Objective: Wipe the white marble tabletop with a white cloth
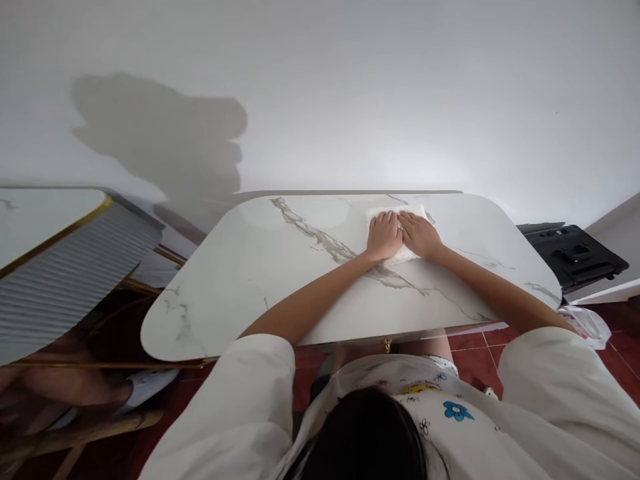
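Note:
A white cloth [401,256] lies spread on a white marble-patterned tabletop [240,267], right of its middle and near the far edge. My left hand [384,235] rests flat on the cloth's left half, fingers stretched forward. Beside it, my right hand [419,233] presses flat on the other half, its fingers angled toward the left one. The two hands touch or nearly touch at the fingers and thumbs. Neither is wrapped round the cloth, whose edges show around them.
A plain wall [350,100] rises behind the table. To the left stands a second marble-topped piece with a ribbed grey side [75,267]; another person's leg [75,380] shows below. A black case [575,257] and a plastic bag [587,325] are at the right, above red floor tiles [473,347].

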The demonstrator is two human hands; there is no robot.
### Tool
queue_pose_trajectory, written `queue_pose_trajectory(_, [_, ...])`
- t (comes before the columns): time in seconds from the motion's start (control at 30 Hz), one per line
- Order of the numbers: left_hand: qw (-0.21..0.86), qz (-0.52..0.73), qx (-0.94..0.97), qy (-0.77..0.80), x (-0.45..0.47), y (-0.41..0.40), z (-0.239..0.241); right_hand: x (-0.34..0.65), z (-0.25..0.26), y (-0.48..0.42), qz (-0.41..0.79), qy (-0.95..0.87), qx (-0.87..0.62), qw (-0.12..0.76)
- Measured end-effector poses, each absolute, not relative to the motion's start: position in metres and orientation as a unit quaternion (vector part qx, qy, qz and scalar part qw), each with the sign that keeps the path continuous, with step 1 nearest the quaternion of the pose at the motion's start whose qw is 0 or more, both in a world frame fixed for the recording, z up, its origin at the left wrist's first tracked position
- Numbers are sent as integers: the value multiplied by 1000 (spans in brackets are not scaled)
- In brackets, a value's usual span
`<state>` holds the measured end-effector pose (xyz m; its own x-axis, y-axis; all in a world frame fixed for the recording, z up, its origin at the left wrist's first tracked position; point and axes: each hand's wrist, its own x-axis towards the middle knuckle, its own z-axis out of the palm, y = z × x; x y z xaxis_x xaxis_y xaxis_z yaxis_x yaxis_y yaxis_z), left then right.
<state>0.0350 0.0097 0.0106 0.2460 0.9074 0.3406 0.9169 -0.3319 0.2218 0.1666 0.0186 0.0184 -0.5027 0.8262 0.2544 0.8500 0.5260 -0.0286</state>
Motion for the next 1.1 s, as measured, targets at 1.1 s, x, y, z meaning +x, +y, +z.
queue_pose_trajectory(1.1, [-36, -55, -786, -615, -35, -35, 36, 92, 19, -32, -26, -852, -506, 132])
